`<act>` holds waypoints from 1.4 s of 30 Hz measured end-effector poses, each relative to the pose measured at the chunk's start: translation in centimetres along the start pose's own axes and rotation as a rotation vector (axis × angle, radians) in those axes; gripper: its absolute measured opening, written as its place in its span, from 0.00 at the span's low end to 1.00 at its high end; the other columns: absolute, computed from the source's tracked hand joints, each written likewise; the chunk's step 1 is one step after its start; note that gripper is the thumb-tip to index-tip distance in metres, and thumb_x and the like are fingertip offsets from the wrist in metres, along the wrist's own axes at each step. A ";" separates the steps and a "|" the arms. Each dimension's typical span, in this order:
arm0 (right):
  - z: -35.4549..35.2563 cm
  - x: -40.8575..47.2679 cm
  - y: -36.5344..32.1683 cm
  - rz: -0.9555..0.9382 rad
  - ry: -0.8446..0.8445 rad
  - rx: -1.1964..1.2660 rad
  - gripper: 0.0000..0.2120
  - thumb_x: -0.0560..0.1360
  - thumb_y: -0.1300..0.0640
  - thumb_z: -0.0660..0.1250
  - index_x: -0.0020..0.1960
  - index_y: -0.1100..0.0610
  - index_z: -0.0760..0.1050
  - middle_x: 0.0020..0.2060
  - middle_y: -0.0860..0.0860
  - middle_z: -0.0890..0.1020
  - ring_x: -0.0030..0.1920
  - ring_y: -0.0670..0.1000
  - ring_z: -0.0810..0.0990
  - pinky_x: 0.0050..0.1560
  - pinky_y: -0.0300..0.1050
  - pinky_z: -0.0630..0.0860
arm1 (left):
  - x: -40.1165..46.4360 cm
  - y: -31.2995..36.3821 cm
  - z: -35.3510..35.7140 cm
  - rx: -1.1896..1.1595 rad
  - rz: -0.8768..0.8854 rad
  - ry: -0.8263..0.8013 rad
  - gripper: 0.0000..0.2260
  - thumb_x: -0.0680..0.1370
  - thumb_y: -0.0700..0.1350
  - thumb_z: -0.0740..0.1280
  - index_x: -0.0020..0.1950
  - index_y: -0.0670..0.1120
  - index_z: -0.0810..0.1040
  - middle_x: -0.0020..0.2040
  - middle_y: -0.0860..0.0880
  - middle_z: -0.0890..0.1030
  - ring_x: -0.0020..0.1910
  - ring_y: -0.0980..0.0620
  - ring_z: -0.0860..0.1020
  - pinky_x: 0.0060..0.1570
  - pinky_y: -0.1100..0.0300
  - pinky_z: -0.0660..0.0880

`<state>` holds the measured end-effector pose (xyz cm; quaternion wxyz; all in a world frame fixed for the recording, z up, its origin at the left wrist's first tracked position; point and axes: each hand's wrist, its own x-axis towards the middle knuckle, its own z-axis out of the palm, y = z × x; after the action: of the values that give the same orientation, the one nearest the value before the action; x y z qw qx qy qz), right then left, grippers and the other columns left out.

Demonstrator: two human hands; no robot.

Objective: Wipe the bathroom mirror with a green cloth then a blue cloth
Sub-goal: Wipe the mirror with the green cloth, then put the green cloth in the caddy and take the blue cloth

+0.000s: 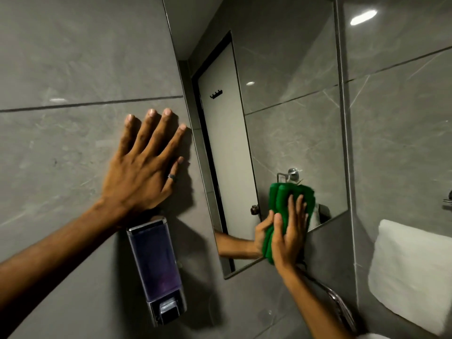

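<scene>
The tall bathroom mirror (281, 106) hangs on a grey tiled wall and reflects a white door. A folded green cloth (281, 199) is pressed flat against the mirror's lower right part, near its bottom edge. My right hand (288, 236) lies over the cloth with fingers stretched upward, holding it to the glass; its reflection shows just to the left. My left hand (144, 167) rests flat on the wall tile left of the mirror, fingers spread, holding nothing. No blue cloth is in view.
A wall-mounted soap dispenser (156, 267) with purple liquid sits just below my left hand. A folded white towel (411, 272) hangs at the right. A chrome tap spout (337, 299) curves below the mirror under my right forearm.
</scene>
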<state>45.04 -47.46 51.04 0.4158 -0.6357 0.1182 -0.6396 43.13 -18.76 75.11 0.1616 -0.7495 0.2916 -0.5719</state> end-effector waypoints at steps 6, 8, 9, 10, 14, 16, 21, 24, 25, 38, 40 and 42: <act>1.9 -8.5 -8.3 0.013 -0.152 0.270 0.21 0.81 0.55 0.57 0.73 0.49 0.67 0.77 0.54 0.66 0.80 0.52 0.59 0.80 0.50 0.50 | 0.2 0.0 -0.4 -0.004 0.003 -0.066 0.31 0.83 0.61 0.47 0.85 0.52 0.48 0.86 0.42 0.48 0.85 0.41 0.44 0.83 0.40 0.40; 1.0 -10.8 -11.6 0.258 -0.263 0.494 0.20 0.80 0.52 0.60 0.70 0.38 0.69 0.76 0.48 0.68 0.78 0.46 0.62 0.78 0.46 0.57 | 0.0 -0.4 -1.5 -0.055 0.021 -0.129 0.31 0.82 0.60 0.48 0.85 0.54 0.50 0.86 0.44 0.48 0.85 0.41 0.44 0.82 0.39 0.39; 0.4 -11.5 -13.2 0.402 -0.309 0.603 0.19 0.78 0.50 0.62 0.66 0.33 0.71 0.75 0.46 0.70 0.75 0.42 0.66 0.75 0.42 0.62 | 0.0 -0.6 -2.2 -0.111 0.031 -0.161 0.31 0.81 0.60 0.48 0.84 0.55 0.53 0.86 0.45 0.50 0.85 0.42 0.44 0.82 0.39 0.38; -0.7 -12.3 -14.8 0.549 -0.354 0.686 0.17 0.77 0.47 0.65 0.64 0.33 0.74 0.73 0.45 0.73 0.72 0.39 0.70 0.70 0.37 0.67 | -0.2 -0.8 -3.1 -0.202 0.028 -0.185 0.30 0.81 0.59 0.47 0.83 0.55 0.56 0.86 0.46 0.52 0.85 0.43 0.44 0.82 0.39 0.38; -5.0 -12.9 -17.1 1.073 -0.467 1.006 0.24 0.71 0.43 0.68 0.62 0.55 0.80 0.52 0.55 0.86 0.52 0.55 0.86 0.49 0.48 0.81 | -2.0 -0.7 -6.4 -0.953 -0.200 -0.200 0.26 0.82 0.51 0.55 0.80 0.47 0.67 0.84 0.46 0.61 0.85 0.47 0.47 0.84 0.44 0.42; -7.9 -13.8 -17.6 1.196 -0.523 1.187 0.23 0.72 0.42 0.67 0.56 0.58 0.84 0.47 0.57 0.87 0.45 0.58 0.87 0.47 0.52 0.83 | -5.6 0.3 -8.3 -1.140 -0.316 -0.104 0.23 0.83 0.49 0.58 0.78 0.46 0.69 0.83 0.47 0.62 0.85 0.49 0.49 0.84 0.48 0.49; -14.1 -19.8 -16.7 1.285 -0.447 1.284 0.29 0.70 0.39 0.69 0.63 0.58 0.80 0.56 0.58 0.85 0.54 0.59 0.85 0.59 0.58 0.79 | -22.1 10.5 -11.3 -1.380 -0.564 0.020 0.19 0.82 0.46 0.64 0.74 0.53 0.72 0.80 0.49 0.69 0.83 0.53 0.60 0.81 0.60 0.58; -17.5 -24.5 -16.6 1.393 -0.499 1.174 0.28 0.68 0.46 0.73 0.64 0.59 0.80 0.60 0.60 0.83 0.58 0.61 0.83 0.63 0.59 0.77 | -31.0 18.1 -13.5 -1.733 -1.159 -0.357 0.35 0.75 0.48 0.75 0.78 0.58 0.62 0.81 0.52 0.65 0.78 0.56 0.65 0.79 0.54 0.64; -18.4 -26.7 -16.6 1.450 -0.486 1.147 0.25 0.70 0.48 0.71 0.63 0.60 0.81 0.59 0.59 0.84 0.58 0.61 0.83 0.63 0.58 0.77 | -33.8 19.8 -14.2 -1.914 -1.449 -0.501 0.41 0.71 0.47 0.78 0.80 0.55 0.62 0.81 0.49 0.67 0.74 0.53 0.71 0.74 0.51 0.71; -29.8 -47.0 -7.6 1.529 -1.124 0.062 0.26 0.71 0.80 0.58 0.67 0.66 0.70 0.61 0.66 0.80 0.57 0.66 0.81 0.60 0.68 0.77 | -59.3 35.7 -22.1 -1.869 -2.454 -1.096 0.27 0.78 0.25 0.62 0.76 0.41 0.69 0.63 0.39 0.80 0.54 0.38 0.82 0.45 0.46 0.85; -31.5 -50.8 -4.8 1.525 -1.219 -0.049 0.35 0.69 0.81 0.56 0.73 0.61 0.66 0.67 0.66 0.76 0.62 0.64 0.78 0.64 0.67 0.74 | -62.9 38.9 -22.4 -1.755 -2.502 -1.126 0.28 0.78 0.24 0.62 0.76 0.43 0.69 0.63 0.41 0.80 0.58 0.38 0.81 0.42 0.50 0.85; -32.9 -54.2 -2.2 1.552 -1.245 -0.134 0.39 0.67 0.81 0.54 0.75 0.57 0.65 0.69 0.64 0.75 0.64 0.63 0.77 0.66 0.64 0.74 | -66.2 41.8 -22.3 -1.681 -2.562 -1.109 0.29 0.78 0.24 0.61 0.76 0.45 0.70 0.61 0.42 0.82 0.55 0.41 0.82 0.41 0.52 0.86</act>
<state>5.84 -21.49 8.41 0.6699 -0.6266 0.2975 0.2646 -0.30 -8.05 7.15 0.7451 0.4627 0.3657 -0.3115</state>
